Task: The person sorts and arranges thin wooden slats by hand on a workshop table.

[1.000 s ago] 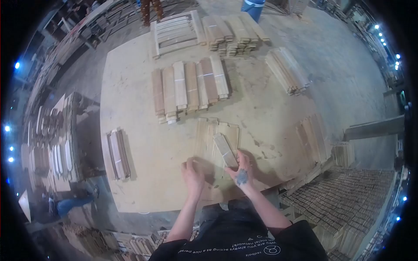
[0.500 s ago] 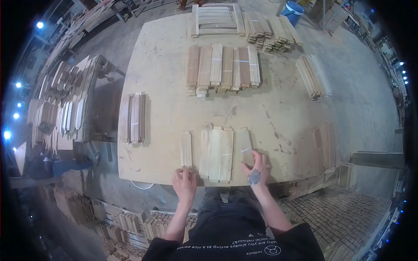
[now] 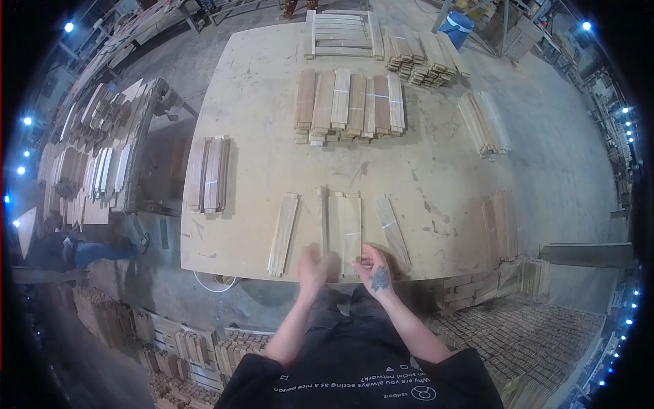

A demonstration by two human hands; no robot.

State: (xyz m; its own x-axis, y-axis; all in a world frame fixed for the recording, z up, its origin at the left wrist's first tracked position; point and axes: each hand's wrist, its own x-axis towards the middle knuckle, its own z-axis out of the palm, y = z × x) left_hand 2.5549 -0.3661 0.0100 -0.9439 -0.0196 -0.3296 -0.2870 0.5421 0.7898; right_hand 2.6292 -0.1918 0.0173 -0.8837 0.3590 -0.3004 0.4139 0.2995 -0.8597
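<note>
Pale wooden slats lie side by side near the table's front edge. My left hand is closed on the lower end of a darker wooden slat, tilted up on its edge at the left of this group; motion blurs the fingertips. Around the lower right corner of the pale slats, my right hand has its thumb and fingers closed on the rightmost one. A narrow pair of slats lies slanted to the left of my hands. Another slanted slat rests to the right.
Farther back on the table are a wide row of slats, a slatted frame and a stack. Bundles lie at the left and right. A blue bucket stands beyond the table.
My left hand has moved right from the narrow pair to the middle slats, one of which is now on edge. My right hand has moved left from the right slat, which now slants more.
</note>
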